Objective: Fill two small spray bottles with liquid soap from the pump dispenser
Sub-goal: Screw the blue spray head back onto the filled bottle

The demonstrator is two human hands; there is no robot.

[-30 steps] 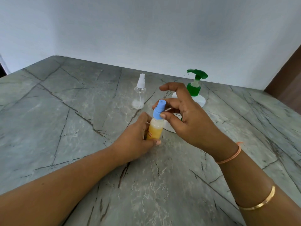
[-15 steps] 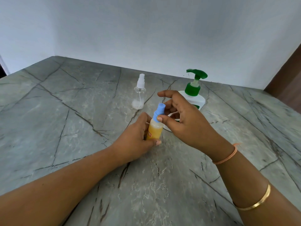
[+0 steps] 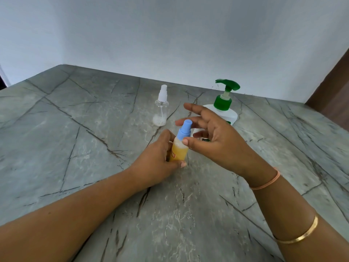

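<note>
My left hand [image 3: 158,159] grips the body of a small spray bottle [image 3: 179,150] filled with yellow liquid, standing tilted on the counter. Its blue spray cap [image 3: 184,131] is seated on top. My right hand [image 3: 213,140] hovers just right of the cap with fingers spread, holding nothing; its thumb tip lies near the bottle's shoulder. A second, clear spray bottle [image 3: 161,108] with a white cap stands farther back, a little white foam at its bottom. The white pump dispenser [image 3: 224,108] with a green pump stands behind my right hand, its lower part hidden.
All of this sits on a grey marble-patterned counter [image 3: 85,148] that meets a white wall [image 3: 170,35] at the back. A brown wooden surface [image 3: 336,87] rises at the far right edge.
My right hand, which pinched the blue cap, has let go and opened its fingers beside it. The left hand keeps its grip on the yellow bottle.
</note>
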